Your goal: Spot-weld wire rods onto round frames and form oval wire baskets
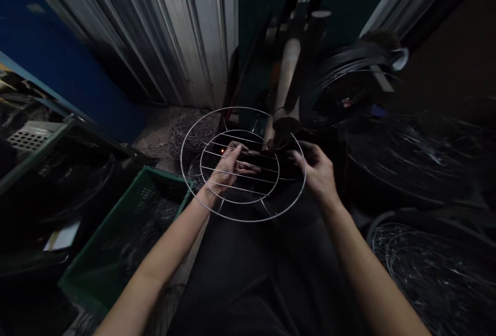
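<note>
A round wire rack point(243, 220), with an outer ring, an inner ring and several parallel bars, is held in front of the spot welder's upper electrode arm point(287, 82). My left hand point(228, 168) reaches beneath the bars, thumb and forefinger closed on the rack near its middle and the other fingers stretched forward. At the right side of the outer ring, my right hand point(320, 170) has its fingers curled round the wire; its fingertips are dark and slightly blurred. The rack's far edge passes by the electrode, where the contact is too dark to make out.
A green plastic crate point(96, 222) with wire pieces stands at lower left. Tangled wire point(194, 132) lies on the floor beside the corrugated metal wall point(186, 31). On the right are a round container point(377, 227) of wire parts and a dark heap of wire point(418, 155).
</note>
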A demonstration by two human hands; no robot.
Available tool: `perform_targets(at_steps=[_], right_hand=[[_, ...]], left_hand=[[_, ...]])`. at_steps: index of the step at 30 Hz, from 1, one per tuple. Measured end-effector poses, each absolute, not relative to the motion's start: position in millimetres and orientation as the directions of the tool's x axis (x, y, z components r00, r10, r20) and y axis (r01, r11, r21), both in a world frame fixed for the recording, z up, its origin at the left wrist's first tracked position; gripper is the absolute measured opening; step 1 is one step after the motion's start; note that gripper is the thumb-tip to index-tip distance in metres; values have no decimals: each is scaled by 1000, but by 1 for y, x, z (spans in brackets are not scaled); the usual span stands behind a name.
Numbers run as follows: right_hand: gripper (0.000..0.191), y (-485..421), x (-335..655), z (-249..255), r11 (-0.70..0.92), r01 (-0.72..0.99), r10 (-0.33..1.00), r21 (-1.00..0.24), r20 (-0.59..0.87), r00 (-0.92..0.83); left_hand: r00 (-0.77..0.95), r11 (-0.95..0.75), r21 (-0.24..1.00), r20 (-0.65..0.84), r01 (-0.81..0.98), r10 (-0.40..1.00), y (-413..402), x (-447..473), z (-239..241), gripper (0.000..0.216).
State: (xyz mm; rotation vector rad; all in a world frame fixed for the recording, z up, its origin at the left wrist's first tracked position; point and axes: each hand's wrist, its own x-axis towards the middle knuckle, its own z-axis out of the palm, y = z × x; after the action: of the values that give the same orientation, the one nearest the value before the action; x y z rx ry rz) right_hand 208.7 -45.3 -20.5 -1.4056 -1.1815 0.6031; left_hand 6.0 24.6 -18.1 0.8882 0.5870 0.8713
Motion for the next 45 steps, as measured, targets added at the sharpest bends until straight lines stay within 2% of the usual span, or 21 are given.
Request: perform_targets(at_steps=[3, 5, 9, 15, 20, 27, 45], right_hand=[[46, -83, 212, -22, 86, 418, 944, -905, 208, 257], [42, -94, 209, -23, 57, 439, 935, -897, 201, 291], [28, -78, 196, -23, 74, 374, 875, -924, 240, 420], [30, -50, 183, -18, 90, 230, 827, -969, 201, 524], [25, -44, 183, -12, 97, 321, 825, -942, 257, 504], [26, -31, 194, -12, 85, 427, 824, -900, 304, 478], [23, -5, 189, -17, 105, 416, 837, -903, 306, 453]], left_hand=[[543, 349, 851, -91, -393, 835, 17, 6, -16, 37], [484, 306, 842, -62, -444, 873, 7, 9, -18, 38], [307, 176, 819, 0, -546, 952, -12, 16, -29, 37], [217, 126, 815, -1, -566, 976, -13, 20, -42, 40], [113, 53, 780, 23, -624, 993, -13, 29, -38, 37], [69, 32, 762, 17, -647, 997, -12, 40, -34, 34], [10, -7, 785, 17, -620, 1000, -1, 39, -31, 31]])
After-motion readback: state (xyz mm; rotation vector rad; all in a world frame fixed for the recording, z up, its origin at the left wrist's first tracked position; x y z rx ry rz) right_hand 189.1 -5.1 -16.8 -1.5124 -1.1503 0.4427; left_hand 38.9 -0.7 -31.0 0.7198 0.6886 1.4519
